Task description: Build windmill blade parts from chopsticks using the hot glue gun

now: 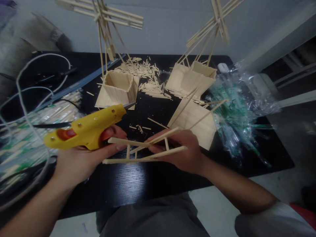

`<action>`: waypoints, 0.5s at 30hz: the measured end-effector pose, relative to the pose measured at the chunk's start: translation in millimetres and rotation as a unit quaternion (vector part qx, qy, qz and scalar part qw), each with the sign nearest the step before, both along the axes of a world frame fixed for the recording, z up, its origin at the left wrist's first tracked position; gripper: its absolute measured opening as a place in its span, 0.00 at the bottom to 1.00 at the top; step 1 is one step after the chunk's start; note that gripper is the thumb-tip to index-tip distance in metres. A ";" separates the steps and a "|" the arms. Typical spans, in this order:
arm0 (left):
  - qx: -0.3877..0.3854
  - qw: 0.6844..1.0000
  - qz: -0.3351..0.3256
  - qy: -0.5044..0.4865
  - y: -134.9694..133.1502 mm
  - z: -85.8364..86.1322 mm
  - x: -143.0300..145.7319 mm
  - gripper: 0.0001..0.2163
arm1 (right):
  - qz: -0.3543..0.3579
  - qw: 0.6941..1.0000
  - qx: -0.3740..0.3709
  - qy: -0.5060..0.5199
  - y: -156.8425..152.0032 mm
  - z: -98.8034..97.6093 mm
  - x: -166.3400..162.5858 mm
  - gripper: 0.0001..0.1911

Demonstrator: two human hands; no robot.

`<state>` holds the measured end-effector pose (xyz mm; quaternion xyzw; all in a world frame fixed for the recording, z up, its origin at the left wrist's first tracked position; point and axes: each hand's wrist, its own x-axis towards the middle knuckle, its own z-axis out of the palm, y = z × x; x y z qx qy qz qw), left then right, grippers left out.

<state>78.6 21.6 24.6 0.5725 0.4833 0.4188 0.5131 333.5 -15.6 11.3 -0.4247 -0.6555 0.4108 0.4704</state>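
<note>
A yellow hot glue gun (91, 126) is gripped in my left hand (86, 156), its nozzle pointing up and to the right. My left thumb reaches toward the left end of a small wooden stick frame (138, 160); whether it touches is unclear. This frame has long sticks joined by short crosspieces, and my right hand (182, 153) is closed around its right part. Just beyond my right hand, a flat wooden panel (199, 123) lies on the black table (98, 194), with thin sticks slanting over it.
Two windmill-like stick models, with a left box base (118, 87) and a right one (199, 75), stand at the back. Between them lie piled stick offcuts (150, 75). Plastic wrappers (232, 108) cover the right side; packed sticks (49, 121) and a white cable (21, 98) occupy the left.
</note>
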 end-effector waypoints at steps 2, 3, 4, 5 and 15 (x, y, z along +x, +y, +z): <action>-0.001 1.000 0.000 0.007 0.0 -0.8 0.1 0.15 | 0.003 1.000 0.012 -0.005 0.7 1.0 1.0 0.07; 0.001 1.000 -0.001 0.011 -0.2 -1.3 0.6 0.15 | 0.005 1.000 0.014 -0.008 1.0 1.3 1.4 0.07; 0.003 1.000 -0.004 0.013 -0.7 -1.9 1.4 0.15 | 0.006 1.000 0.014 -0.010 1.1 1.3 1.6 0.07; 0.003 1.000 -0.011 0.012 -1.4 -2.7 2.6 0.15 | 0.007 1.000 0.010 -0.012 1.1 1.1 1.7 0.07; -0.047 0.995 -0.017 -0.083 -11.9 -10.4 18.2 0.18 | 0.002 0.999 -0.034 -0.020 -0.8 -6.0 -3.4 0.09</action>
